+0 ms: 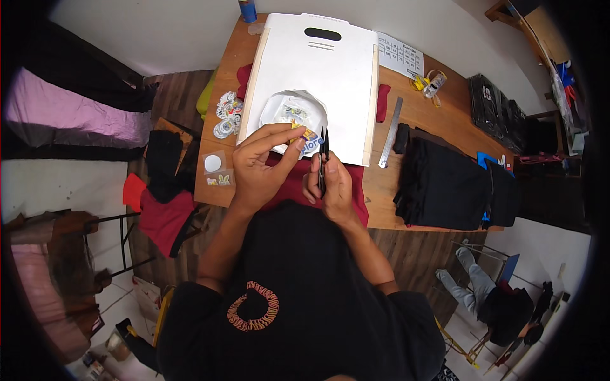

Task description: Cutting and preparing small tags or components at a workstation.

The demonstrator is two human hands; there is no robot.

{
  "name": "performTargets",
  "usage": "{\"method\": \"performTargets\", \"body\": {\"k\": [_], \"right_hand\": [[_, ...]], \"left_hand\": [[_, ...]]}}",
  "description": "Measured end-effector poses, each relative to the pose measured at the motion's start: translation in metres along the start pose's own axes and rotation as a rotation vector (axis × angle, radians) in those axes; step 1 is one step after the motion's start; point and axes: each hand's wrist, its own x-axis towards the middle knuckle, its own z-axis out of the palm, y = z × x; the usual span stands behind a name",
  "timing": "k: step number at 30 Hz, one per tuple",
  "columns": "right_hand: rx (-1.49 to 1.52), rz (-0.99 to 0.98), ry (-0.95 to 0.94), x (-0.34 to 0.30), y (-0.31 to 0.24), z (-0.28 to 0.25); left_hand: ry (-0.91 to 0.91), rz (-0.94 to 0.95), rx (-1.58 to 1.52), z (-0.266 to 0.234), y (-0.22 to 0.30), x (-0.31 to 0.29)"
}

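Observation:
My left hand [260, 168] pinches a small printed cut-out [310, 141] with yellow shapes and blue lettering between thumb and fingertips. In my right hand [337, 190] are black scissors [323, 168], their blades pointing away from me, right beside the cut-out's right edge. Whether the blades touch it, I cannot tell. Under the cut-out lies a round white dish [270, 108] holding more printed pieces [295, 113]. The dish rests on a large white board [318, 70] with a slot-shaped handle hole. Maroon cloth [356, 187] shows beneath the board's near edge.
Left of the board lie round printed pieces [227, 117] and a clear packet [213, 164]. To the right are a metal ruler [390, 133], folded black garments [438, 184] and a clear roll with yellow [436, 84]. A black wrapped bundle [492, 105] sits farther right.

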Motion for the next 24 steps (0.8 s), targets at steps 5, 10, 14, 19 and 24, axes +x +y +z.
{"method": "performTargets", "body": {"k": [5, 10, 14, 19, 24], "right_hand": [[0.000, 0.005, -0.004, 0.001, 0.002, -0.001], [-0.006, 0.025, 0.000, 0.005, 0.004, -0.002], [0.014, 0.044, 0.010, 0.007, 0.005, -0.004], [0.010, 0.056, -0.010, 0.008, 0.003, -0.003], [0.045, 0.069, -0.014, 0.006, 0.005, -0.004]], "left_hand": [[-0.003, 0.005, -0.006, -0.001, 0.000, 0.001], [0.014, -0.028, -0.024, -0.002, -0.006, 0.002], [0.033, -0.035, -0.032, -0.002, -0.010, 0.002], [0.030, -0.027, -0.021, -0.002, -0.011, 0.002], [0.025, -0.025, -0.017, -0.003, -0.011, 0.001]]}}
